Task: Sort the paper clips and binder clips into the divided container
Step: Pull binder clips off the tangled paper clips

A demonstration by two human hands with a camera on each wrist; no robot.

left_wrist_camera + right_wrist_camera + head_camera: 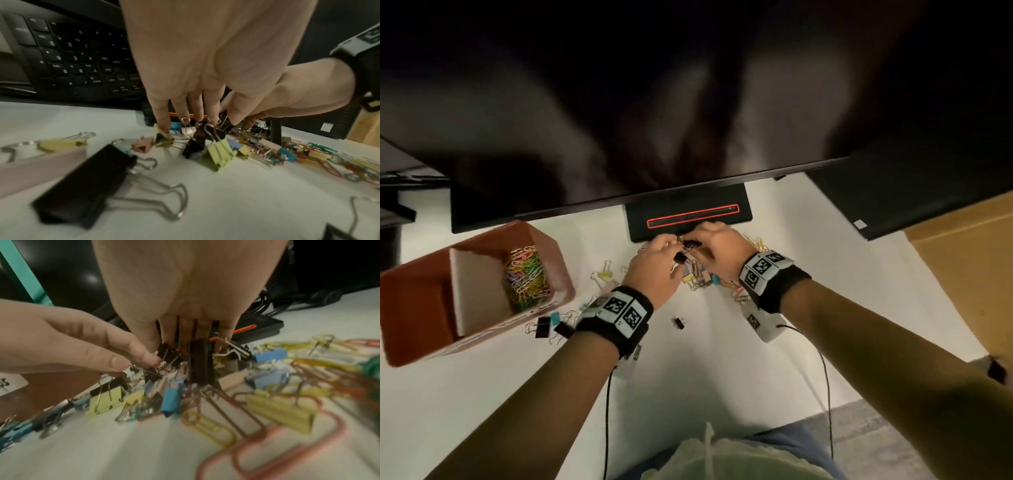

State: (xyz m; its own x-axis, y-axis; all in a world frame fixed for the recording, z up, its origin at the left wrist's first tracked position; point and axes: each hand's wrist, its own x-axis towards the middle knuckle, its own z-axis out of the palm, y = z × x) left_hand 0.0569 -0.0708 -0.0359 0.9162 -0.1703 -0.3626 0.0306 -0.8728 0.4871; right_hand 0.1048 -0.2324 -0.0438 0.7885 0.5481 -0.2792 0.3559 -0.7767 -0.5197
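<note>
A mixed pile of coloured binder clips (281, 408) and paper clips (207, 425) lies on the white desk in front of the monitor foot. Both hands meet over its far end. My left hand (674, 253) pinches a small black binder clip (169, 354) between thumb and forefinger. My right hand (698, 245) reaches down from above, its fingers (170, 335) curled round a larger black binder clip (200, 363) standing in the pile. The brown divided container (421, 301) sits at the left, with coloured paper clips (527, 277) in its right compartment; the compartment beside it looks bare.
Stray binder clips (551, 325) lie beside the container, and a small black one (678, 323) sits between my wrists. The monitor foot (688, 212) with its red-outlined slot borders the pile at the back. A black keyboard (72, 53) is behind. Wrist cables trail toward me.
</note>
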